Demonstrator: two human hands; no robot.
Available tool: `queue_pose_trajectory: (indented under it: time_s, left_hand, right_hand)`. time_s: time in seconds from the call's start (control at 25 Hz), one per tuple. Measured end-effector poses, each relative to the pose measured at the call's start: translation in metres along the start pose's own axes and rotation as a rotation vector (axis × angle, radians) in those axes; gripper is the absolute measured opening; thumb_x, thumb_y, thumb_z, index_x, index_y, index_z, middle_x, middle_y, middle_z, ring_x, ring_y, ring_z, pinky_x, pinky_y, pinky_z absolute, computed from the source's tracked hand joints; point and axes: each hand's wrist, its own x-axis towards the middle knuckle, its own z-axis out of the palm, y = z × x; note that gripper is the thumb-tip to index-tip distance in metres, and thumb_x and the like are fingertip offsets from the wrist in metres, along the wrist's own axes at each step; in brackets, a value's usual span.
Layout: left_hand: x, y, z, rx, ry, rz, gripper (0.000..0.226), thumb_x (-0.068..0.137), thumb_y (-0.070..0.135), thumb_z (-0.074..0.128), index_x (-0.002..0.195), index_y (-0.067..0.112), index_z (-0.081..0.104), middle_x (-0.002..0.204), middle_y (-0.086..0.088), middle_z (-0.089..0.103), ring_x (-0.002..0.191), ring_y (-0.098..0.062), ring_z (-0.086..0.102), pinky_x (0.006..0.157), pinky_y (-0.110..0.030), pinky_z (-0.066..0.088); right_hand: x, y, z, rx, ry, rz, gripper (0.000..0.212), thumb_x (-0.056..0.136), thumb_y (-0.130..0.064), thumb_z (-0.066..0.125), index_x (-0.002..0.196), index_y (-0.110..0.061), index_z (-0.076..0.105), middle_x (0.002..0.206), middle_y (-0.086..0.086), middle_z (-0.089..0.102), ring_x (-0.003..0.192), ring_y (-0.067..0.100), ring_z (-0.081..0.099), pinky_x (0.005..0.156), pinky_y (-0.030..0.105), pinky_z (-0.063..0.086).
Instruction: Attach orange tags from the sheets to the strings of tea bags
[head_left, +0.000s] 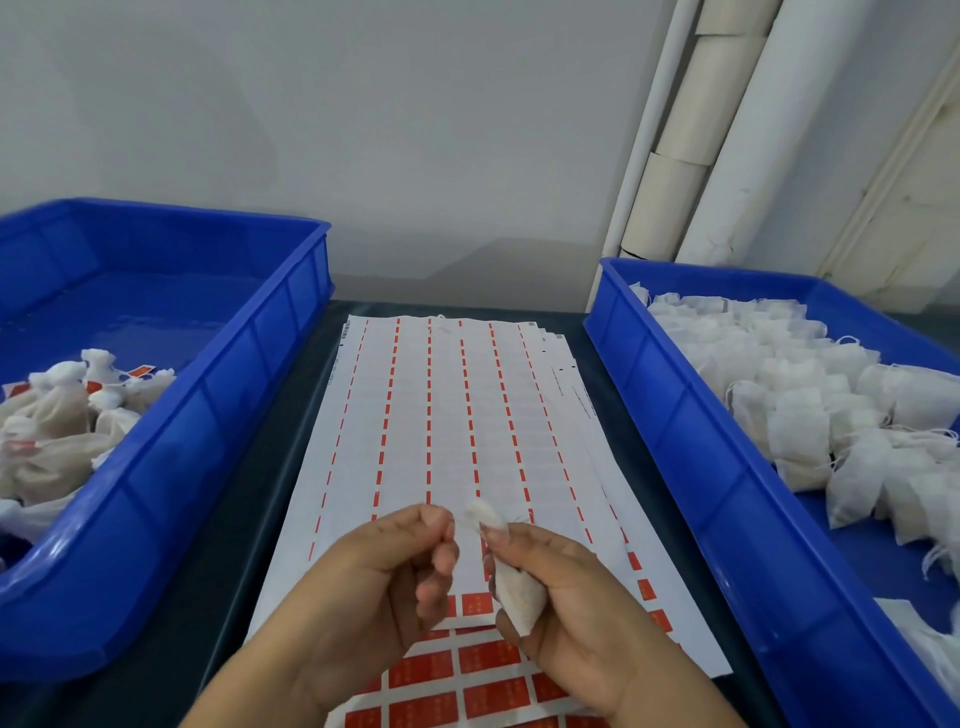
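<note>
While both hands work low in the head view, the scene reads from near to far as follows.

Right hand: the right hand (566, 597) grips a small white tea bag (519, 597), its fingers curled round the bag's body and its gathered top poking up past the fingertips.
Left hand: the left hand (384, 582) sits just beside the right, thumb and forefinger pinched together near the bag's top; whether they hold the string is too fine to tell.
Orange tags: unused orange tags (478, 670) remain on the near end of the sheets, partly under the hands.
Sheets: the stacked white sheets (441, 415) run away down a dark table (291, 415), mostly stripped, with only thin orange dashes left.
Left crate: a blue crate (218, 395) holds tagged tea bags (57, 415) piled in its near part.
Right crate: another blue crate (691, 441) holds flat untagged bags (810, 395) with loose strings.
Far: white pipes (727, 130) stand against a pale wall (363, 104).
</note>
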Motion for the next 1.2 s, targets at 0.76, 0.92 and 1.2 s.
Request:
queue_pose_trajectory:
  time_s: [0.76,0.92,1.2]
  left_hand:
    - [0.005,0.004,0.007,0.861,0.061,0.115,0.021,0.079,0.030,0.065,0.099,0.036,0.065,0.072,0.014,0.071,0.061,-0.009,0.066,0.058,-0.017,0.049]
    - [0.010,0.005,0.004,1.037,0.196,0.189,0.006,0.069,0.037,0.070,0.075,0.036,0.069,0.067,0.015,0.070,0.060,0.001,0.064,0.051,-0.008,0.045]
    - [0.007,0.016,-0.003,1.375,0.226,0.318,0.013,0.084,0.031,0.064,0.073,0.038,0.062,0.070,0.015,0.065,0.067,-0.003,0.060,0.055,-0.006,0.044]
  right_hand:
    - [0.010,0.003,-0.013,-0.228,-0.160,-0.153,0.020,0.075,-0.008,0.067,0.091,-0.017,0.076,0.094,0.006,0.073,0.085,0.015,0.069,0.074,0.025,0.053]
    - [0.012,0.002,-0.018,-0.265,-0.099,-0.166,0.026,0.084,-0.002,0.062,0.091,-0.022,0.077,0.097,0.000,0.073,0.098,0.019,0.064,0.075,0.024,0.052]
    - [0.009,-0.001,-0.016,-0.274,-0.139,-0.155,0.029,0.084,0.000,0.062,0.089,-0.023,0.077,0.084,-0.001,0.073,0.079,0.013,0.069,0.073,0.026,0.054]
